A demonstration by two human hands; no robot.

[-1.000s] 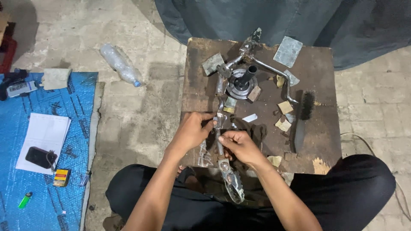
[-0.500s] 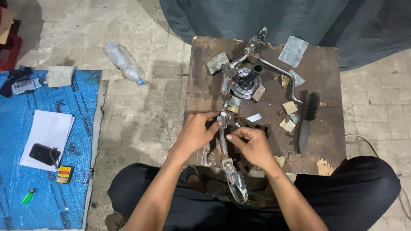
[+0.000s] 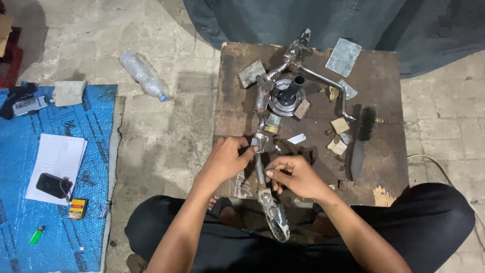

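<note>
Both my hands on the metal lever arm (image 3: 259, 167)

My left hand (image 3: 226, 161) pinches its joint; my right hand (image 3: 298, 177), at 3 o'clock, grips its shaft over the worktop (image 3: 232, 101).

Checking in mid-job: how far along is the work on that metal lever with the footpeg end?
Done: several small worn sandpaper squares lie used on the dark wooden table, and the long grey metal lever arm shines along its shaft. In hand: the left hand pinches the arm near its joint while the right hand rests against the shaft. Left: the black-bristled brush lies untouched; the round metal hub looks dull.
</note>
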